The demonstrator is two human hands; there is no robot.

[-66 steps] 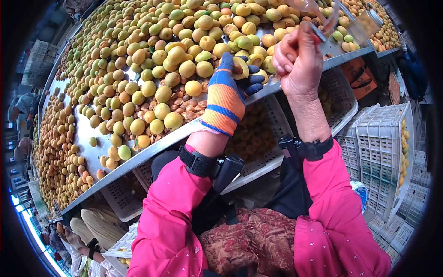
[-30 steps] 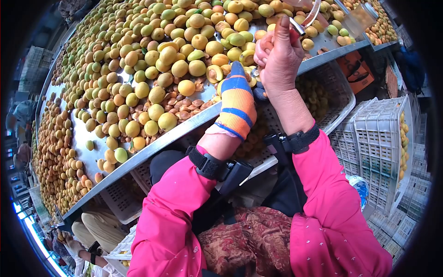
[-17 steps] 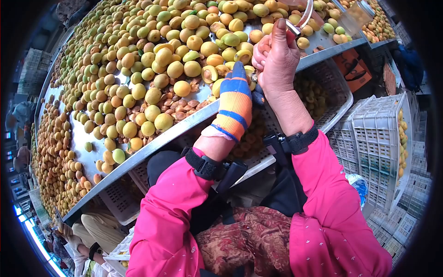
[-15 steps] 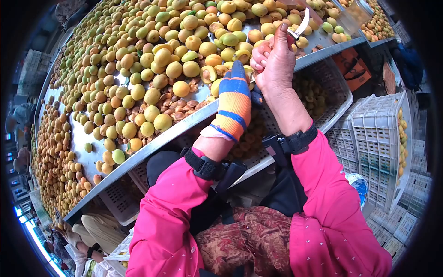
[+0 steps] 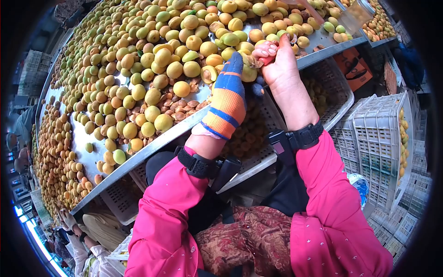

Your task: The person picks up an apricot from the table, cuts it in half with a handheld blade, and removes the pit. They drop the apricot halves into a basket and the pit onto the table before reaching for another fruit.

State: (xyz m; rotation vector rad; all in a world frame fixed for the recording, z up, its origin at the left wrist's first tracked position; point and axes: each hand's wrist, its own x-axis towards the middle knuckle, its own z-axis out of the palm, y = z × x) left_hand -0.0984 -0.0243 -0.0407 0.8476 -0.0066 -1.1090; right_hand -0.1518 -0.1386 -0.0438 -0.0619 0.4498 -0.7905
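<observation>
My left hand (image 5: 227,99), in an orange and blue striped glove, is closed around a yellow-green apricot (image 5: 249,74) beyond the edge of the metal table (image 5: 154,147). Bare and just to the right, my right hand (image 5: 282,67) is wrapped round the red handle of a small knife (image 5: 266,60), close against the fruit. Most of the blade is hidden at this angle. Loose apricots (image 5: 174,69) cover the table in front of both hands. A cut apricot half (image 5: 209,74) and a heap of brown pits (image 5: 177,107) lie beside the glove.
Below the table edge, a plastic crate (image 5: 344,104) holds apricot pieces. Stacked white crates (image 5: 376,143) stand at the right, near an orange box (image 5: 352,69). A clear plastic jar (image 5: 357,16) is at the upper right. Another person's hand (image 5: 68,219) shows at the lower left.
My right hand has turned and lowered the knife towards the apricot; its raised curved blade no longer shows plainly. My left hand has rolled slightly and shifted a little left, exposing more of the fruit.
</observation>
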